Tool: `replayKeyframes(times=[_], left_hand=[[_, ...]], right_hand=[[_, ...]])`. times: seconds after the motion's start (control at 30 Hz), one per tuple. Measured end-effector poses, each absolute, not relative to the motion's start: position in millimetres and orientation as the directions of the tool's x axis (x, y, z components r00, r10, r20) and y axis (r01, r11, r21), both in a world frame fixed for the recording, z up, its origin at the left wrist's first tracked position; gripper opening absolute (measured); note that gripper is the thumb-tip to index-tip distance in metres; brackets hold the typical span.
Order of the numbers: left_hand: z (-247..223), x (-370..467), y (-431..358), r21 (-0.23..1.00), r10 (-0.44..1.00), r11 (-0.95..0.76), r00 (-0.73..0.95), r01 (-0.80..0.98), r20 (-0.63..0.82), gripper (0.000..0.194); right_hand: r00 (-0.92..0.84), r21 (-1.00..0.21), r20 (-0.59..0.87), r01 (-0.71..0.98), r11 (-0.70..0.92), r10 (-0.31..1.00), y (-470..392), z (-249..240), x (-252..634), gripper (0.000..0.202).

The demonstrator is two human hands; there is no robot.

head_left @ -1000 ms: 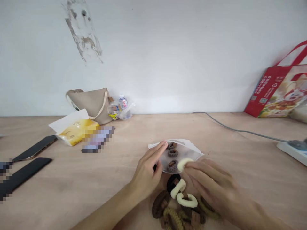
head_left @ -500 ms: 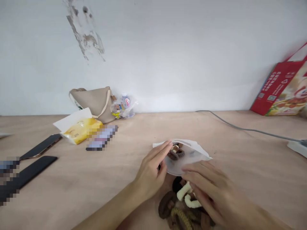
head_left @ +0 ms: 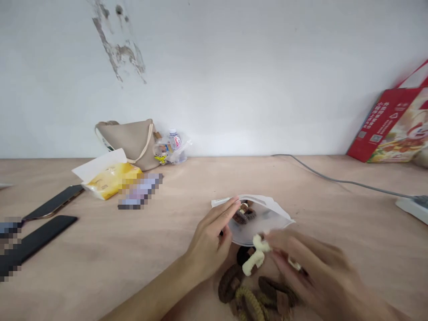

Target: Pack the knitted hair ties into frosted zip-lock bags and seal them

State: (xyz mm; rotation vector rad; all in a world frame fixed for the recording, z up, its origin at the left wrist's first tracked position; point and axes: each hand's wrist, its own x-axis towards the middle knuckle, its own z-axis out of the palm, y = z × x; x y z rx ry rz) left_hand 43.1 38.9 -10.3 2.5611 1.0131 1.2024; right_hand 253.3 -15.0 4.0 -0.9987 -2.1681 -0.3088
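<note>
A frosted plastic bag [head_left: 264,220] lies on the table with its mouth towards me, and brown and cream hair ties [head_left: 244,213] show inside it. My left hand [head_left: 214,229] grips the bag's left edge, fingers straight and pressed together. My right hand [head_left: 307,263], slightly blurred, pinches a cream fuzzy hair tie [head_left: 260,243] just in front of the mouth. Below it sits a pile: another cream hair tie [head_left: 253,263], a black one [head_left: 244,255], a dark brown one [head_left: 229,284], an olive one [head_left: 249,303] and more brown ones [head_left: 277,292], partly under my right hand.
At left are dark phones [head_left: 55,203], a pixelated phone [head_left: 142,191] and a yellow tissue pack [head_left: 113,180]. A beige bag [head_left: 129,138] and a bottle in clear plastic [head_left: 175,145] stand by the wall. A grey cable [head_left: 334,179] runs right to a white power strip [head_left: 411,209], near a red bag [head_left: 384,120].
My right hand has lifted a cream hair tie from the pile up towards the bag's mouth. My left hand stays on the bag.
</note>
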Motion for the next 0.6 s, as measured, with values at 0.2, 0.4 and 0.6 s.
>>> replayKeyframes(times=[0.2,0.4,0.6], left_hand=[[-8.5,42.4,38.4,0.391,0.643,-0.751,0.451,0.533,0.619,0.056],[-9.0,41.9,38.7,0.386,0.627,-0.763,0.445,0.519,0.639,0.058],[-7.3,41.3,37.7,0.387,0.635,-0.759,0.464,0.523,0.618,0.057]], right_hand=[[-0.551,-0.182,0.46,0.709,0.681,0.696,-8.7,-1.3,241.1,0.019],[-0.656,-0.175,0.232,0.698,0.694,0.718,-8.2,-10.3,234.5,0.014],[-0.456,-0.293,0.578,0.659,0.693,0.677,-9.1,-2.2,243.3,0.021]])
